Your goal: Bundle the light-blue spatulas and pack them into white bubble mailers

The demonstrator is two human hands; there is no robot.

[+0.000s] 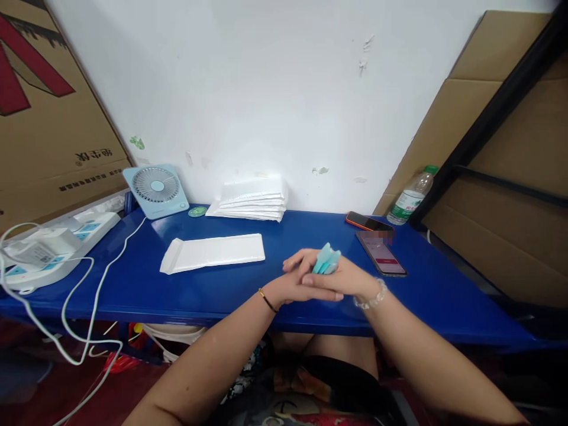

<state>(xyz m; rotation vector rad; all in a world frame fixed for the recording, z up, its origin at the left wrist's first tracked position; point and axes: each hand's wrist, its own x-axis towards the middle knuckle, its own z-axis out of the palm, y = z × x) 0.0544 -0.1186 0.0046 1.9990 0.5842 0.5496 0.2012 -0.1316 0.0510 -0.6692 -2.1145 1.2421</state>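
Both of my hands meet above the front part of the blue table. My right hand holds a small bundle of light teal, translucent pieces between its thumb and fingers; their exact kind is unclear. Beneath it, my left hand touches the right one, its fingers stretched out to the right and partly covered. A flat white padded envelope lies on the table to the left of my hands.
Behind the envelope is a stack of white padded envelopes against the wall. A light blue fan and a power strip with cables stand left. Two phones and a water bottle are right. Cardboard flanks the table.
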